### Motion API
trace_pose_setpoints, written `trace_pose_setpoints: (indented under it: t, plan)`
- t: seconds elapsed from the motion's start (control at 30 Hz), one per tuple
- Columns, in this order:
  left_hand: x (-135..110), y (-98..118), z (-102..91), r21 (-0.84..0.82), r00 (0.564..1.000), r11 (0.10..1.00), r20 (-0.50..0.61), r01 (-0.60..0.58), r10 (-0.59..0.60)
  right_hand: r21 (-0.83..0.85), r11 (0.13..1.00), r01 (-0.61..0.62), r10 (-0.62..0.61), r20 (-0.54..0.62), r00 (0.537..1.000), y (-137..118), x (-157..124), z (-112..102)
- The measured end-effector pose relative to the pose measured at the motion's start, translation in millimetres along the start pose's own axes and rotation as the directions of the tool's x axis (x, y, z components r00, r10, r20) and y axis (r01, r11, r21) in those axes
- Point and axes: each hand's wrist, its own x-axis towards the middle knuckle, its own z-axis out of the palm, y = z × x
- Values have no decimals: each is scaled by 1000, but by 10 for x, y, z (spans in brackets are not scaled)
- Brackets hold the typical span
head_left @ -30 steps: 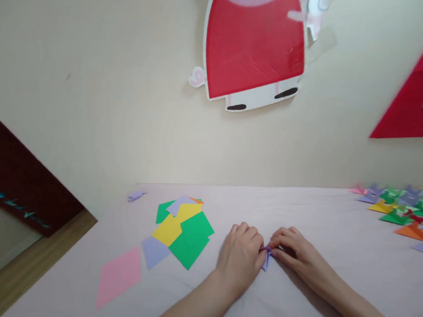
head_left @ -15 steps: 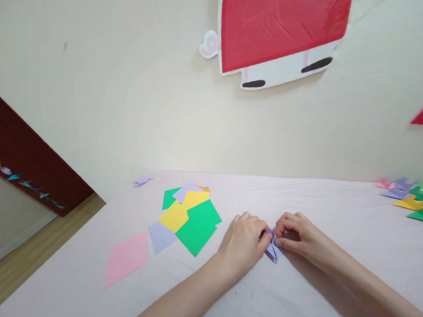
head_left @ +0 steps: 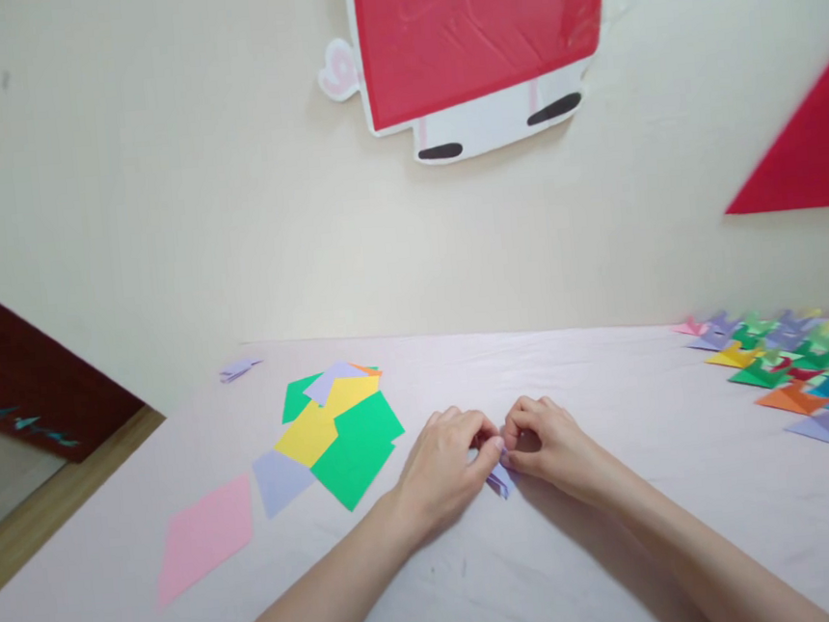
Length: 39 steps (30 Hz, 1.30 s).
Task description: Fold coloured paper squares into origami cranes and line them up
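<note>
A small folded piece of lavender origami paper (head_left: 500,482) is pinched between my two hands, low over the pale cloth. My left hand (head_left: 451,458) grips its left side between thumb and bent fingers. From the right, my right hand (head_left: 551,444) pinches its upper edge with thumb and fingertip. Fingers cover most of the folded paper; only its lower point shows, angled toward me. To the left lie loose paper squares: green (head_left: 358,451), yellow (head_left: 309,434), lavender (head_left: 281,481) and pink (head_left: 206,537).
Rows of colourful folded paper figures (head_left: 804,374) stand at the right end of the pale cloth surface (head_left: 589,567). Another folded lavender piece (head_left: 240,369) lies at the back left. Behind is a wall with a red and white cutout (head_left: 478,44).
The view has turned to the right, so more of the folded figures show. My hands have come closer together, with the right thumb and fingertip now at the paper's top.
</note>
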Motion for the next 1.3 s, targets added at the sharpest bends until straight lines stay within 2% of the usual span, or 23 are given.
trace_pose_setpoints:
  t: [0.23, 0.53, 0.77, 0.87, 0.97, 1.07, 1.17, 1.23, 1.3]
  plan:
    - [17, 33, 70, -23, 999, 1000, -49, 18, -19, -16, 1000, -16, 16, 0, 1000, -12, 1, 9]
    - [22, 47, 66, -66, 997, 997, -63, 44, -48, -5, 1000, -4, 4, 16, 1000, -9, -12, 6]
    - [12, 66, 32, -177, 987, 980, -118, 86, -108, 95, 995, 19, -21, 16, 1000, -48, -25, 8]
    - [-11, 68, 25, -271, 966, 951, -170, 146, -197, 226, 974, 26, -15, -51, 999, -44, -28, 20]
    - [-20, 76, 73, -405, 926, 878, -160, 255, -343, 393, 919, 35, 31, -159, 987, -39, -29, 38]
    - [8, 82, 175, -638, 903, 701, -19, 319, -429, 439, 897, 51, 56, -228, 972, -56, -36, 57]
    - [36, 64, 291, -807, 897, 495, 92, 321, -432, 369, 926, 79, 29, -278, 960, -86, -52, 69]
    - [35, 44, 345, -829, 892, 462, 94, 316, -442, 247, 961, 125, -42, -316, 948, -105, -59, 65]
    - [20, 35, 365, -816, 896, 486, 86, 314, -435, 105, 976, 193, -147, -340, 929, -121, -61, 50]
